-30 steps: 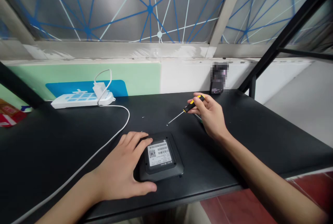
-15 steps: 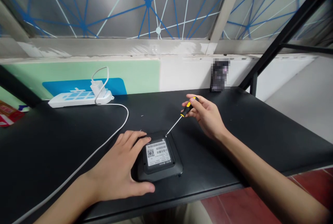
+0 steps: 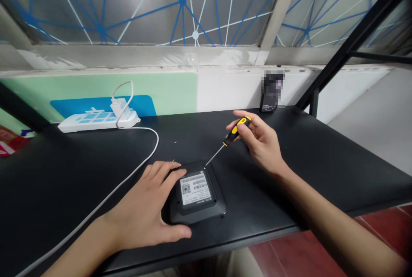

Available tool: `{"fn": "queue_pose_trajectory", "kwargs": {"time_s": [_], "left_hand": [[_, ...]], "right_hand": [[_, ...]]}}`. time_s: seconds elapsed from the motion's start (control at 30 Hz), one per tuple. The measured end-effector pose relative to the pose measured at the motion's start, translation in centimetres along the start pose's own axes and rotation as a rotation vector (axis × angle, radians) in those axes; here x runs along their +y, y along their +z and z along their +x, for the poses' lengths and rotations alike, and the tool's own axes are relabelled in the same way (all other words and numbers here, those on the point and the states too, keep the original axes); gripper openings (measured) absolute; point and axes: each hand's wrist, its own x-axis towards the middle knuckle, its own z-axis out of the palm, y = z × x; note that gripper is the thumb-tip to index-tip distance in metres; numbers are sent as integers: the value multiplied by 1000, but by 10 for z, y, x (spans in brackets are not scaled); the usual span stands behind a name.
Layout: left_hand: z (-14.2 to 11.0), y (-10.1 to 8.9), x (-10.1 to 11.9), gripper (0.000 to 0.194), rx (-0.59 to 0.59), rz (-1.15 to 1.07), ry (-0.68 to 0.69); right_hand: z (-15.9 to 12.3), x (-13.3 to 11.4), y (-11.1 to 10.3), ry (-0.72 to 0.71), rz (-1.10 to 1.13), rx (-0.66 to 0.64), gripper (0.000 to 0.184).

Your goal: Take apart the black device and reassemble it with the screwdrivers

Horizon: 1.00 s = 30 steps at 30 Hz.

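Note:
A square black electronic device [image 3: 199, 210] lies on the table with its labelled face up. A white label [image 3: 195, 191] with a QR code and barcodes covers much of that face. My left hand [image 3: 149, 208] spans its left side, fingertips on the far left corner and thumb along the near edge, holding it in place. In my right hand [image 3: 257, 141] is a black and yellow screwdriver [image 3: 236, 132], tilted, its handle between thumb and fingers. Its tip meets the hole at the device's far right corner, where a tiny bright screw [image 3: 204, 168] shows.
A small metal screw [image 3: 175, 142] lies beyond the device. At the back left stands a white power strip [image 3: 86, 122] with a charger [image 3: 119, 107]; its white cable [image 3: 135, 169] runs past my left arm. A phone [image 3: 269, 96] leans on the wall. A red packet [image 3: 13, 139] sits far left.
My right hand has brought the screwdriver tip down and nearer, from beyond the device onto its far right corner hole. The fingers have since shifted on the handle. My left hand stays on the device.

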Motion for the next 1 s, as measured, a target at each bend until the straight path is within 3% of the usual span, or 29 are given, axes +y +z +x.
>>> {"fn": "queue_pose_trajectory", "kwargs": {"time_s": [0.13, 0.43, 0.73, 0.9, 1.0], "left_hand": [[0, 0, 0, 91, -27, 24, -6], [-1, 0, 0, 90, -7, -12, -13], [0, 0, 0, 94, -18, -15, -16], [-1, -3, 4, 93, -27, -28, -24], [-2, -4, 6, 90, -11, -54, -26]], "right_hand": [[-10, -11, -1, -151, -90, -50, 32], [-19, -16, -1, -253, -159, -86, 33], [-19, -17, 1, -254, -163, -42, 32], [-22, -12, 20, -151, -33, 40, 21], [-25, -6, 34, -76, 46, 7, 21]]}}
